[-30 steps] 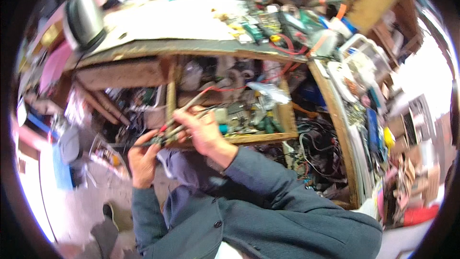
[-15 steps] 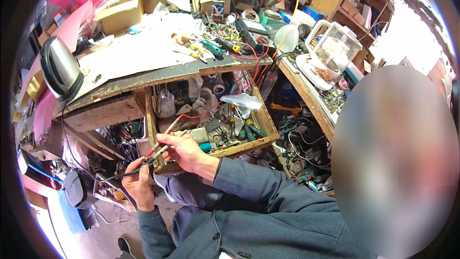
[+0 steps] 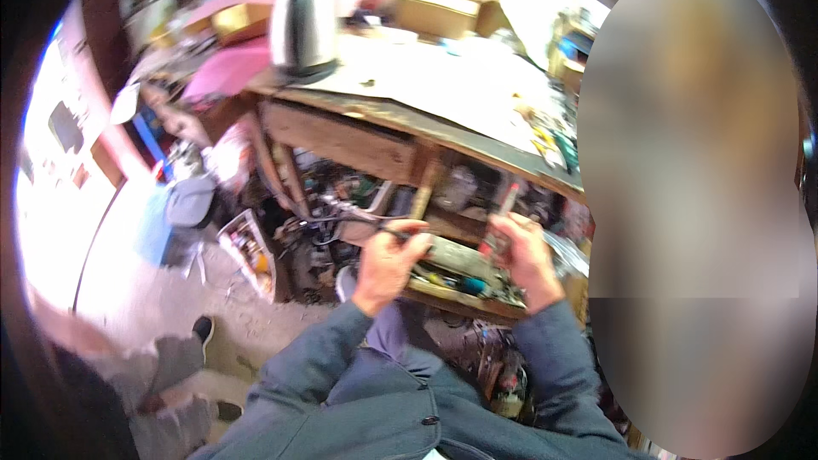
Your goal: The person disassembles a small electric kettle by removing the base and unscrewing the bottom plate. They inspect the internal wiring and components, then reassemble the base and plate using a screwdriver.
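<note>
- The left hand (image 3: pixel 388 268) is closed on a dark cable (image 3: pixel 341 219), finger and thumb pinching it; the cable trails off to that hand's left, and its exact end is smeared.
- The right hand (image 3: pixel 530 257) grasps a red-and-pale probe (image 3: pixel 509 199), which slants up past the fingertips, its red lower part pointing toward the gap between the hands.
- The hands stand apart, with an open gap between them above the wooden drawer (image 3: pixel 464 301).
- In that gap, inside the drawer, lie a pale grey block (image 3: pixel 464 257) and a teal piece (image 3: pixel 474 286).
- The drawer's front edge runs just below the hands, nearer the body; its left wall rises just beyond the left hand.
- The front edge of the counter (image 3: pixel 383 107) passes beyond both hands, slanting closer on the right hand's side.
- A steel kettle (image 3: pixel 304 30) stands on the counter, beyond and left of the left hand, near the edge.
- The floor (image 3: pixel 170 268) opens out left of the left hand, with a dark bin (image 3: pixel 189 203) and a box of oddments (image 3: pixel 251 251) on it.
- Right of the right hand, a blurred patch hides the room there.
</note>
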`<state>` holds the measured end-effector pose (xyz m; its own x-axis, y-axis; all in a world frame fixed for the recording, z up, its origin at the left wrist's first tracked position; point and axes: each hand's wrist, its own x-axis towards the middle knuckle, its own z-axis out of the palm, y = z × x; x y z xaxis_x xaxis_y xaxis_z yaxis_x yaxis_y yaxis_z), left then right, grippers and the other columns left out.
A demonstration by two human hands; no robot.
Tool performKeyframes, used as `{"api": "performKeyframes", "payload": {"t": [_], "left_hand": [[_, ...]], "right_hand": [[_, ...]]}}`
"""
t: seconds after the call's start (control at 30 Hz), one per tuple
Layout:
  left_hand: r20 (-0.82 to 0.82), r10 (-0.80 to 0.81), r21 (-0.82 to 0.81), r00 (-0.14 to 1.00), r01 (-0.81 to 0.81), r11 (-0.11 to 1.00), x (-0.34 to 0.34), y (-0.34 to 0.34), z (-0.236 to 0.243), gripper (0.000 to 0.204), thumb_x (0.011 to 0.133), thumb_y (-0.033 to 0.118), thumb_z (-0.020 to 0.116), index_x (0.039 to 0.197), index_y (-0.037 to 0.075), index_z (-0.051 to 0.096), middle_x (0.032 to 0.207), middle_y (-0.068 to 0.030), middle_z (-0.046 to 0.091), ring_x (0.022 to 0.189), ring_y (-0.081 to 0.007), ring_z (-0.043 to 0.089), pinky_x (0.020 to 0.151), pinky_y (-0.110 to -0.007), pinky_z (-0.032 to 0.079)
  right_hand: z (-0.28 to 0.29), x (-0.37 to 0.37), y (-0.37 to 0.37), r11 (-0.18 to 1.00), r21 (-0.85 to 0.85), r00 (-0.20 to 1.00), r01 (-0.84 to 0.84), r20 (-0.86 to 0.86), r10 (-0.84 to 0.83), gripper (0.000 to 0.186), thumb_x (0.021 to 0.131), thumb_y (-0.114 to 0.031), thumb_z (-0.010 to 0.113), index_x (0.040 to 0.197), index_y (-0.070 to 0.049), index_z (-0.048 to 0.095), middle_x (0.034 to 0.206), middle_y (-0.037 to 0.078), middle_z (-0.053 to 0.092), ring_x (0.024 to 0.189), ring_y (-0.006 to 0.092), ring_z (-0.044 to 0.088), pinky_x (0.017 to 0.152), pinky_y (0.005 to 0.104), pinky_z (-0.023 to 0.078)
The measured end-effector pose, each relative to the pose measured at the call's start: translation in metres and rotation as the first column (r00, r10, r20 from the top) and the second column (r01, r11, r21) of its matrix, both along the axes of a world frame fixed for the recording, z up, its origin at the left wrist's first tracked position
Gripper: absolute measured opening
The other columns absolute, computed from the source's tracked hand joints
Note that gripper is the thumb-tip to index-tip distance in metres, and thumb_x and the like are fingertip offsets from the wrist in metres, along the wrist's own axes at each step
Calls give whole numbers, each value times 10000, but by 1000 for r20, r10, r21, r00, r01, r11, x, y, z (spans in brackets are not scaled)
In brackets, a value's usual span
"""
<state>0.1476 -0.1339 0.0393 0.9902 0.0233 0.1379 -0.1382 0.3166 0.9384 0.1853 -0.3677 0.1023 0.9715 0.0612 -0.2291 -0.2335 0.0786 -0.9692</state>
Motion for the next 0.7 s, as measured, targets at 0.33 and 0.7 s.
{"api": "performKeyframes", "payload": {"t": [0.33,0.7], "left_hand": [[64,82,341,995,-98,935,-6,-19,10,292,933,226,734,1117,3,694,877,-24,703,758,-58,593,704,-251,516],[85,-9,723,996,-55,689,-10,-17,27,373,914,330,678,1074,-6,675,693,-177,664,666,-357,686,637,-440,527]], "right_hand": [[84,57,-32,-373,-927,755,42,-216,619,201,704,-204,777,840,-57,774,801,176,731,757,358,720,695,457,582],[151,197,318,915,-325,696,-239,599,395,790,821,-356,826,1370,114,505,1158,243,700,1039,279,694,921,377,538]]}}
